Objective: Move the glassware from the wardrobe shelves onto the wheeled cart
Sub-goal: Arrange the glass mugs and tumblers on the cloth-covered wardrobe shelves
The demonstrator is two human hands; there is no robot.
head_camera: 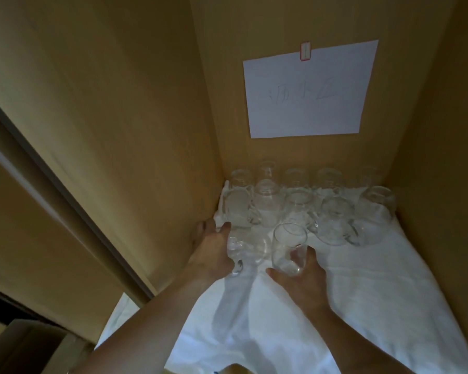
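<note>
Both hands are reaching into the wardrobe compartment as I am watching from the head camera. My left hand (212, 252) is curling around a clear glass mug (245, 249) near the left wall, fingers on its far side, thumb near its handle. My right hand (299, 276) is gripping a tall clear tumbler (289, 248) from below and behind, fingers showing through the glass; whether it is lifting clear of the cloth I cannot tell. The two glasses are sitting just beside each other, at the front of the group.

Going by size: the wooden wardrobe walls (119, 117) are closing in on the left, back and right, leaving room only toward me. A white cloth (349, 306) is covering the shelf, rumpled, with bare space in front of my hands and to the right. A white paper sheet (308, 90) with handwriting is hanging taped on the back wall. Behind my hands, the remaining glasses (335, 220) are standing in about two rows against the back wall, seemingly mouth down, crowding close together.
</note>
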